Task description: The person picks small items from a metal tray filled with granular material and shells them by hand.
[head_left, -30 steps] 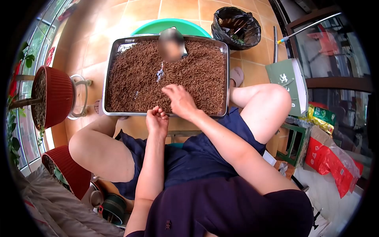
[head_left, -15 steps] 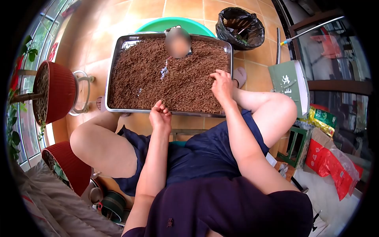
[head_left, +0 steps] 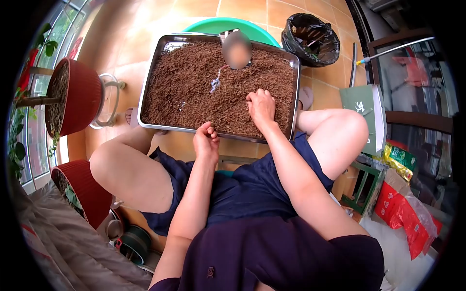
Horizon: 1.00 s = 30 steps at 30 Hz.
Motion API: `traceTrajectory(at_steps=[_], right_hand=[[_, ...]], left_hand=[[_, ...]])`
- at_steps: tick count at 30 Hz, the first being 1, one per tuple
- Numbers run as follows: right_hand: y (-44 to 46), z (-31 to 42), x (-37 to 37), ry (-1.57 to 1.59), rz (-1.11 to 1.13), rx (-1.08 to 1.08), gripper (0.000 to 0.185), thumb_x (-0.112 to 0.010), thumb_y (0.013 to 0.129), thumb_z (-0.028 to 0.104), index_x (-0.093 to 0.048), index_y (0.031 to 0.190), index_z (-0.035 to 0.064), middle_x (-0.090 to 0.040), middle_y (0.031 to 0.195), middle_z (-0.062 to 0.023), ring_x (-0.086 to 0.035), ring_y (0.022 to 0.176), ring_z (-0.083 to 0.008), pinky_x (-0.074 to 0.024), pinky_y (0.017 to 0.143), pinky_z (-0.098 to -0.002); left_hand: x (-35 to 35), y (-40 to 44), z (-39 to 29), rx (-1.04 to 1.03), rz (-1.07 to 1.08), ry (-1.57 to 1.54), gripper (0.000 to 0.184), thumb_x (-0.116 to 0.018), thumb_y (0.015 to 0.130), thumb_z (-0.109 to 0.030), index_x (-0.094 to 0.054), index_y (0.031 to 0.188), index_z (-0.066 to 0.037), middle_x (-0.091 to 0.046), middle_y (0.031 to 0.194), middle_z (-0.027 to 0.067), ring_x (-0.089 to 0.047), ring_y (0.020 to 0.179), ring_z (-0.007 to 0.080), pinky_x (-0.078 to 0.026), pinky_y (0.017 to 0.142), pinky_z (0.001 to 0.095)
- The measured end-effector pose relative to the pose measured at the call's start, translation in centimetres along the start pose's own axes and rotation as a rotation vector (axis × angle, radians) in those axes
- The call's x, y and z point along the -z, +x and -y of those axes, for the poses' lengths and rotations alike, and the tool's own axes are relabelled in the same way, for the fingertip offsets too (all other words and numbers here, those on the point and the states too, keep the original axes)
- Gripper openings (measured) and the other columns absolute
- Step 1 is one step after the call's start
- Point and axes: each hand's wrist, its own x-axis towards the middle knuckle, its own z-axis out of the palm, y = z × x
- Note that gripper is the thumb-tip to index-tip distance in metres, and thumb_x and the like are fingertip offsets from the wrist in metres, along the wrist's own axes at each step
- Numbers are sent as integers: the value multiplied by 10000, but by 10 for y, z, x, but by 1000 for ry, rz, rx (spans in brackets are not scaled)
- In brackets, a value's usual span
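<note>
A shallow metal tray (head_left: 143, 99) holds a broad layer of brown crumbly granules (head_left: 189, 72), which look like potting substrate. My right hand (head_left: 262, 107) rests over the granules at the tray's right side, fingers a little apart and bent down onto them; the fingertips are partly hidden. At the tray's near edge is my left hand (head_left: 207, 139), palm up with its fingers curled in. Whatever it may hold is too small to see. A thin whitish-blue streak (head_left: 215, 84) lies on the granules. Behind it, a device at the far rim is mostly covered by a blurred patch.
A green basin (head_left: 233, 23) sits behind the tray, and a bin with a black bag (head_left: 310, 39) stands to its right. Red plant pots (head_left: 80, 97) line the left side. To the right are a green book (head_left: 361, 114) and red packaging (head_left: 400, 213).
My right hand has moved left and inward over the granules from the tray's right edge. My left hand stays curled at the near edge. The whole view has shifted slightly.
</note>
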Motion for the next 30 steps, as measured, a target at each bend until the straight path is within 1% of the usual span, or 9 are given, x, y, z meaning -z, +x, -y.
traceTrajectory(at_steps=[2, 3, 6, 7, 11, 18, 25, 28, 30], right_hand=[[-1, -2, 2, 11, 22, -40, 42, -712, 786, 149, -682, 810, 132, -584, 891, -83, -553, 958, -282, -454, 842, -434], [-1, -6, 1, 56, -10, -41, 49, -717, 779, 152, -674, 795, 137, -598, 861, -78, -584, 891, -282, -484, 786, -432], [-1, -18, 0, 367, 42, -233, 49, -715, 771, 139, -673, 796, 140, -611, 826, -74, -623, 799, -260, -514, 719, -403], [-2, -23, 1, 485, 25, -274, 63, -722, 781, 132, -668, 810, 117, -627, 786, -30, -629, 716, -177, -515, 669, -325], [-8, -37, 21, 1030, 103, -412, 123, -745, 820, 158, -656, 856, 81, -634, 781, 40, -566, 717, -59, -460, 661, -221], [-13, -29, 61, 1315, 161, -740, 108, -700, 852, 194, -652, 915, 121, -652, 825, 35, -608, 727, -63, -451, 630, -203], [-12, -35, 61, 1667, 245, -811, 87, -647, 863, 183, -592, 892, 122, -616, 804, -2, -607, 740, -113, -501, 661, -271], [-11, -39, 54, 1790, 331, -815, 87, -632, 891, 187, -578, 890, 119, -602, 794, 7, -590, 707, -106, -502, 656, -263], [-13, -36, 53, 1735, 334, -724, 93, -634, 909, 189, -585, 908, 111, -599, 792, 13, -580, 697, -94, -496, 648, -250]], left_hand=[[0, 0, -1, -3, -15, -7, 185, -438, 942, -146, -511, 1089, -60, -478, 709, -17, -436, 586, 94, -365, 514, 229], [-3, -1, -2, -7, -34, -13, 177, -447, 942, -155, -528, 1064, -55, -480, 700, -17, -434, 579, 92, -358, 507, 228], [-8, -3, 0, -16, -36, -10, 179, -445, 937, -151, -542, 1049, -49, -484, 694, -17, -436, 575, 88, -351, 501, 224], [-9, -3, 2, -19, -25, -4, 183, -439, 935, -145, -540, 1054, -49, -484, 695, -17, -437, 577, 87, -352, 502, 223], [-13, -1, 5, 30, 29, 23, 189, -430, 966, -159, -507, 1111, -66, -482, 724, -18, -439, 602, 90, -369, 517, 221], [-13, -2, 11, 55, 46, 45, 161, -424, 961, -148, -515, 1075, -80, -492, 726, -21, -446, 601, 91, -373, 517, 222], [-9, 0, 14, 68, 47, 47, 165, -411, 938, -109, -511, 1069, -94, -495, 723, -29, -452, 597, 91, -382, 523, 224], [-13, -1, 16, 58, 38, 42, 184, -459, 915, -117, -558, 1059, -59, -513, 717, -20, -459, 601, 83, -379, 524, 231], [-17, -2, 14, 96, 132, 49, 153, -482, 918, -117, -564, 1039, -70, -536, 757, -16, -472, 619, 93, -398, 545, 229]])
